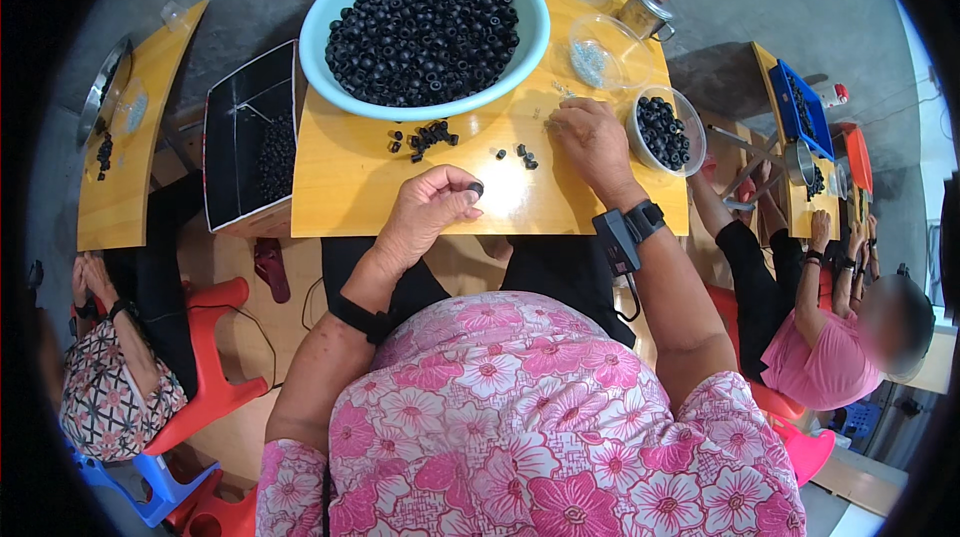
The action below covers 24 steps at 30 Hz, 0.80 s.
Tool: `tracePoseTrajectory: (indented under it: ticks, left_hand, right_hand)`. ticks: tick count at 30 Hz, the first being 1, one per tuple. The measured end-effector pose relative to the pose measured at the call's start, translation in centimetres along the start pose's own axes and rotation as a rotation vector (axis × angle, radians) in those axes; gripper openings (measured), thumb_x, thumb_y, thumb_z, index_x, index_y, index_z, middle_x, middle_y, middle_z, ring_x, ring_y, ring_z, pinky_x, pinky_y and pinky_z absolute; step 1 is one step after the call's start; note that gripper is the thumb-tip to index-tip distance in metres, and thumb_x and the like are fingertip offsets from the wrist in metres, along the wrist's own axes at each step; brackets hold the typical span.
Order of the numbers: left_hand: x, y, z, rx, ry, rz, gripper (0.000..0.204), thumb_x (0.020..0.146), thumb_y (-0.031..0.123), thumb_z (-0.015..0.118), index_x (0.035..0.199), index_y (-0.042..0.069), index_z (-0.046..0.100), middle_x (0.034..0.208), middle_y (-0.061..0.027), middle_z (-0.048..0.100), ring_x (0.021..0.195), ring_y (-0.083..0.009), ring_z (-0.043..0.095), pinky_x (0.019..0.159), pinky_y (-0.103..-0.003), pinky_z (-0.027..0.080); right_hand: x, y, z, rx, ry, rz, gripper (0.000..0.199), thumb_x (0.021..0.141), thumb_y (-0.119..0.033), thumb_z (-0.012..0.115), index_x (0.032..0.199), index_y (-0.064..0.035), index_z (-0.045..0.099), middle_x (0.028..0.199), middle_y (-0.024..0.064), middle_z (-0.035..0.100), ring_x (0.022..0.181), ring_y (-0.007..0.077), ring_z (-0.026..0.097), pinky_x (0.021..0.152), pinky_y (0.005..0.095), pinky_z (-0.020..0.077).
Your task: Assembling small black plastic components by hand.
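Near the table's front edge, my left hand [432, 205] pinches a small black cap [475, 188] between thumb and fingertips. My right hand [596, 145] reaches down to the tabletop further right, its fingers curled together beside a few tiny clear pieces [564, 91]. What those fingertips hold, if anything, is hidden. Between my hands lie a few loose black caps [529, 163]. Beyond my left hand is a small heap of the same caps [432, 135], in front of a large pale-blue basin [318, 72] filled with many of them.
A clear tub of black caps [663, 134] stands right of my right hand. Behind it are a clear dish of tiny pieces [590, 65] and a metal mug [647, 12]. An open box [250, 137] stands left of the table. People sit at tables on both sides.
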<state>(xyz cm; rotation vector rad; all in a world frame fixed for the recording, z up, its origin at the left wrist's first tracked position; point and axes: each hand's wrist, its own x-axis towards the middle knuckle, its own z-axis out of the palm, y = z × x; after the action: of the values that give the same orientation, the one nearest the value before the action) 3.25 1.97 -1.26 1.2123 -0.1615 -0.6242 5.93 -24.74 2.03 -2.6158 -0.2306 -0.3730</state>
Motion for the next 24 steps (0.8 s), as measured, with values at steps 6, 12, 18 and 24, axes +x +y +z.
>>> tracePoseTrajectory:
  ticks: [6,12,18,24]
  left_hand:
    - [-0.1,0.2,0.1,0.007,-0.002,0.003,0.014,0.093,0.008,0.062,0.104,0.001,0.060,0.094,-0.0026,0.060,0.083,-0.0099,0.062,0.081,-0.027,0.057]
    - [0.1,-0.2,0.0,-0.006,-0.008,0.003,0.013,0.093,0.007,0.062,0.104,0.001,0.060,0.094,-0.0026,0.060,0.085,-0.0096,0.061,0.082,-0.027,0.056]
    - [0.0,0.0,0.2,-0.008,0.001,-0.003,0.011,0.093,0.005,0.060,0.103,0.001,0.059,0.095,-0.0026,0.059,0.084,-0.0092,0.061,0.081,-0.027,0.057]
    - [-0.1,0.6,0.4,-0.010,0.012,-0.014,0.010,0.093,0.005,0.059,0.103,0.001,0.059,0.096,-0.0028,0.059,0.085,-0.0094,0.061,0.081,-0.027,0.057]
  right_hand:
    - [0.3,0.7,0.2,0.017,0.086,-0.037,0.021,0.075,-0.003,0.065,0.095,-0.0070,0.071,0.104,0.0104,0.067,0.101,0.0307,0.059,0.087,0.0394,0.0492]
    - [1.8,0.1,1.8,0.022,0.085,-0.133,0.019,0.073,-0.005,0.063,0.091,-0.0084,0.070,0.093,0.0081,0.066,0.093,0.0312,0.058,0.080,0.0403,0.0487]
    - [2.8,-0.2,2.3,-0.048,0.020,-0.223,0.012,0.073,-0.008,0.063,0.082,-0.0110,0.070,0.085,0.0054,0.065,0.084,0.0281,0.058,0.074,0.0386,0.0499]
    - [3.3,-0.2,2.6,-0.190,-0.104,-0.164,0.012,0.077,-0.012,0.064,0.085,-0.0082,0.071,0.088,0.0083,0.066,0.088,0.0286,0.060,0.078,0.0379,0.0510]
